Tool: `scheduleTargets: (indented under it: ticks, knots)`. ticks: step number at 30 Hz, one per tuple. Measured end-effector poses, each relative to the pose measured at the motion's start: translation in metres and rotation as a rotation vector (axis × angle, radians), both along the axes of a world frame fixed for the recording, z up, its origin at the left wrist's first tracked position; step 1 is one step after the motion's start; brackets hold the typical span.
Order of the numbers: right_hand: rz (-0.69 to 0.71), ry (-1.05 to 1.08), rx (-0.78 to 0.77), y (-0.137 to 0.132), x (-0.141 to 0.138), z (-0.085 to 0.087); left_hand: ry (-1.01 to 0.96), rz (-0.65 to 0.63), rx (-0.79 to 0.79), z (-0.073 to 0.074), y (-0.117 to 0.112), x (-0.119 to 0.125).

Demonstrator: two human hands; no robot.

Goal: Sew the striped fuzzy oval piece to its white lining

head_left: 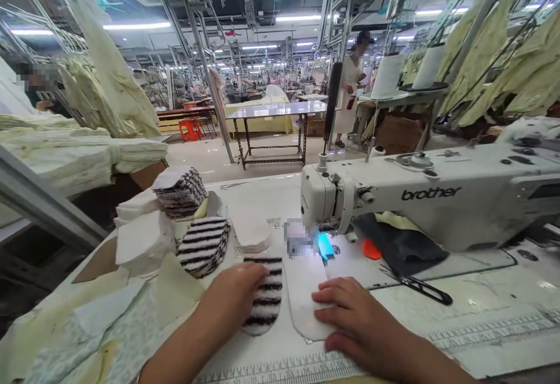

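Observation:
My left hand (pixel 234 296) rests on a black-and-white striped fabric piece (pixel 265 308) lying on the sewing table (pixel 481 314). Beside it, my right hand (pixel 354 320) lies flat on a white rounded fabric piece (pixel 301 290) that reaches toward the needle area of the white sewing machine (pixel 437 197). The fingers of both hands are pressed onto the cloth, not curled round it. A small lit spot (pixel 325 245) glows under the machine head.
Stacks of striped pieces (pixel 203 245) (pixel 181 192) and white pieces (pixel 142 241) (pixel 251 235) lie at the left. Black scissors (pixel 422 288) and dark cloth (pixel 400 244) lie under the machine arm. A person (pixel 350 92) stands beyond a metal table (pixel 275 112).

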State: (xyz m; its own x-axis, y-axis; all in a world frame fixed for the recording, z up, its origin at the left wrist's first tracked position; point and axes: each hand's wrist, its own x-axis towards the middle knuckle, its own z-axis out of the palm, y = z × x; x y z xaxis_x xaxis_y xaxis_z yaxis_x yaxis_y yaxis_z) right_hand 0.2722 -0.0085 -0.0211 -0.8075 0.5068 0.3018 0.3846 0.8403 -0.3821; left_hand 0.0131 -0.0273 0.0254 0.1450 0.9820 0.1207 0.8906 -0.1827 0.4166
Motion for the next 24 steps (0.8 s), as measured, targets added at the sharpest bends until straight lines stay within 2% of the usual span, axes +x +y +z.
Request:
scheduleTargets:
  ticks: [6,8,10,11,13,16,18,19,21,24]
  knots:
    - [0.005,0.101,-0.019,0.001,0.001,-0.001,0.175,-0.001,-0.052,-0.016,0.026,-0.006]
    - [-0.010,0.155,-0.015,0.003,0.003,-0.001,0.204,-0.027,-0.073,-0.016,0.025,-0.006]
    - [-0.039,0.197,-0.025,0.004,0.005,0.001,0.188,-0.057,-0.066,-0.010,0.017,-0.005]
    - [-0.058,0.211,-0.047,0.002,0.004,0.003,0.127,-0.070,-0.065,-0.004,0.011,-0.004]
    - [-0.113,0.233,-0.151,-0.005,0.000,0.007,-0.122,-0.089,-0.118,0.009,-0.002,0.001]
    - [-0.167,0.317,-0.472,-0.024,-0.011,0.009,-0.629,-0.117,-0.349,0.026,-0.015,0.015]
    - [-0.144,0.464,-0.654,-0.036,-0.018,0.007,-0.830,-0.152,-0.443,0.029,-0.014,0.028]
    - [-0.145,0.526,-0.678,-0.040,-0.020,0.006,-0.858,-0.170,-0.445,0.027,-0.009,0.034]
    - [-0.175,0.530,-0.608,-0.042,-0.021,0.004,-0.736,-0.189,-0.375,0.017,0.006,0.043]
    - [-0.201,0.345,-0.421,-0.033,-0.018,0.004,-0.346,-0.139,-0.211,-0.008,0.033,0.042]
